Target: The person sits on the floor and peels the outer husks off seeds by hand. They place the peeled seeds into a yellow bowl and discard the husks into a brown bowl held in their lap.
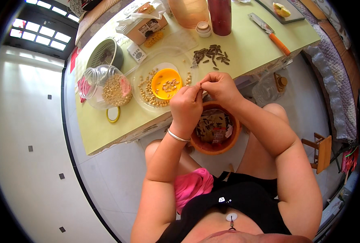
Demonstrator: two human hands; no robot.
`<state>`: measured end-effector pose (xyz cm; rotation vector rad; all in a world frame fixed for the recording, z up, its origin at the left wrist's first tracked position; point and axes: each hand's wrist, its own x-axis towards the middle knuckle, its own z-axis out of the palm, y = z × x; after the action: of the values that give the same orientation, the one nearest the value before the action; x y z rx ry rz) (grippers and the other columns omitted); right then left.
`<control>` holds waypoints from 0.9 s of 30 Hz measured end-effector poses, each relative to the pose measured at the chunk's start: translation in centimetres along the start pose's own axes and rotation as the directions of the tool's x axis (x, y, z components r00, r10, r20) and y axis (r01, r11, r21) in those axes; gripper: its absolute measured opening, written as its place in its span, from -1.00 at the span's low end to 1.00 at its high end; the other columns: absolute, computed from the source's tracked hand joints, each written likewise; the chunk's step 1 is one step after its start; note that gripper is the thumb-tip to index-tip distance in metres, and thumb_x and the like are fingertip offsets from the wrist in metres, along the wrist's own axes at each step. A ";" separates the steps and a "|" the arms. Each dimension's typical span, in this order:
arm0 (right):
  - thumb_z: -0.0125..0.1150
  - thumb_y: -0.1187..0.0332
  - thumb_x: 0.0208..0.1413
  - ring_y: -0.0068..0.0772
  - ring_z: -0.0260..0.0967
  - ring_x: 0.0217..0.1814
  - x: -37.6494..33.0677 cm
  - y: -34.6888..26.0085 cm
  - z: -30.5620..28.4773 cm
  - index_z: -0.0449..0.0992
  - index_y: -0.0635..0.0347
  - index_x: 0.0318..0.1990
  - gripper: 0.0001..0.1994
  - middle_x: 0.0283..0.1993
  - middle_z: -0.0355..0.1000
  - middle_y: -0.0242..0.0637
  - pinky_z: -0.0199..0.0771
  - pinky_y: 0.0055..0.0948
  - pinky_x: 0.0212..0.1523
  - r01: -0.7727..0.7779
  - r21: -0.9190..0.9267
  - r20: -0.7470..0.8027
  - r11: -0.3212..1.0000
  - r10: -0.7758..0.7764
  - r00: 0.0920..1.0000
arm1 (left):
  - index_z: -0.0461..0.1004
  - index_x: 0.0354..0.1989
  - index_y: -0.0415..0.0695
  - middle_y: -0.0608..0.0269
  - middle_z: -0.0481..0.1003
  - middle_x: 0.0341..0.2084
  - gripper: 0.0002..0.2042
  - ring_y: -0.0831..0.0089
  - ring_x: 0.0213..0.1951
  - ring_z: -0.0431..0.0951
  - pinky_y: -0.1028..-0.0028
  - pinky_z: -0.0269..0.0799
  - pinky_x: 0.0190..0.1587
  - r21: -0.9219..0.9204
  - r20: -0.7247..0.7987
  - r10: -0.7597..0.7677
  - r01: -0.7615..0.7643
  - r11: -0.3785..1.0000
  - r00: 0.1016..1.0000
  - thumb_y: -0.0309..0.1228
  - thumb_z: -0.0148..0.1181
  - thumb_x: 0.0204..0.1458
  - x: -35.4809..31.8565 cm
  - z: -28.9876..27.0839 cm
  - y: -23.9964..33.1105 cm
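My left hand [187, 106] and my right hand [221, 88] meet fingertip to fingertip above the table's near edge. Both are closed in a pinch on a tiny dark sunflower seed [200, 88], mostly hidden by the fingers. Just left of them, a yellow bowl [157, 94] holds several pale shelled kernels [170, 86]. It stands in a wide clear plastic dish [147, 106] with round tan beans [148, 97] scattered around it. Beyond my right hand lies a pile of dark unshelled seeds [210, 53]. Below my hands, an orange-brown bucket [211, 151] contains dark shells and scraps.
Left on the table [97, 133] are a tipped clear jar of beans [116, 92], a yellow-rimmed lid [113, 115] and a green basket [114, 52]. Behind stand a tissue box [141, 31] and dark red bottle [220, 18]. A knife [278, 42] with an orange handle lies at right.
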<state>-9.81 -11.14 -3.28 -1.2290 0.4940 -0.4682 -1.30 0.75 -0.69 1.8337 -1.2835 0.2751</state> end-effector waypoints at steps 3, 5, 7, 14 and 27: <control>0.23 0.47 0.04 -0.73 0.22 -0.54 -0.2 -0.5 0.4 0.57 0.29 -0.38 -0.93 -0.49 0.44 -0.46 0.20 -0.66 -0.54 -0.112 0.053 0.010 0.992 0.111 0.994 | 0.64 -0.30 -0.24 0.10 0.58 -0.53 -0.85 0.32 -0.51 0.60 0.44 0.52 -0.41 -0.042 0.013 -0.041 0.041 0.998 0.999 -0.62 0.35 -0.10 -0.1 -0.3 -0.6; 0.24 0.46 0.05 -0.75 0.16 -0.57 -0.2 -0.5 0.3 0.57 0.28 -0.36 -0.93 -0.52 0.39 -0.49 0.11 -0.67 -0.58 -0.101 0.063 0.013 0.993 0.100 0.995 | 0.63 -0.28 -0.28 0.13 0.61 -0.51 -0.85 0.40 -0.50 0.63 0.50 0.55 -0.39 -0.141 0.031 -0.107 0.110 0.984 0.994 -0.66 0.33 -0.07 0.0 -0.3 -0.8; 0.26 0.46 0.06 -0.76 0.12 -0.58 0.3 -0.9 -0.7 0.55 0.27 -0.34 -0.93 -0.54 0.34 -0.51 0.06 -0.67 -0.60 -0.195 0.157 0.124 0.968 0.177 0.976 | 0.61 -0.25 -0.32 0.14 0.62 -0.47 -0.84 0.43 -0.47 0.64 0.52 0.59 -0.37 -0.452 0.177 -0.306 0.354 0.819 0.935 -0.70 0.30 -0.05 0.2 -0.8 -1.1; 0.33 0.42 0.07 -0.76 0.09 -0.61 0.3 -1.1 -1.3 0.55 0.26 -0.31 -0.89 -0.55 0.33 -0.52 0.02 -0.68 -0.61 -0.190 0.177 0.206 0.966 0.152 0.967 | 0.57 -0.21 -0.33 0.11 0.62 -0.42 -0.80 0.39 -0.46 0.65 0.51 0.63 -0.36 -0.708 0.439 -0.489 0.626 0.328 0.754 -0.72 0.30 -0.05 0.7 -1.6 -1.3; 0.32 0.38 0.11 -0.77 0.18 -0.55 -0.2 -1.4 -1.2 0.57 0.22 -0.29 -0.89 -0.49 0.42 -0.51 0.15 -0.69 -0.56 -0.081 0.067 0.184 0.994 0.068 0.981 | 0.55 -0.20 -0.32 0.16 0.60 -0.43 -0.85 0.47 -0.47 0.63 0.56 0.59 -0.38 -0.663 0.377 -0.462 0.582 0.471 0.803 -0.65 0.26 0.04 0.8 -1.6 -0.8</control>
<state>-10.72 -12.31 -2.20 -1.1652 0.3629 -0.3048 0.14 1.49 0.37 1.3887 -0.6585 -0.6839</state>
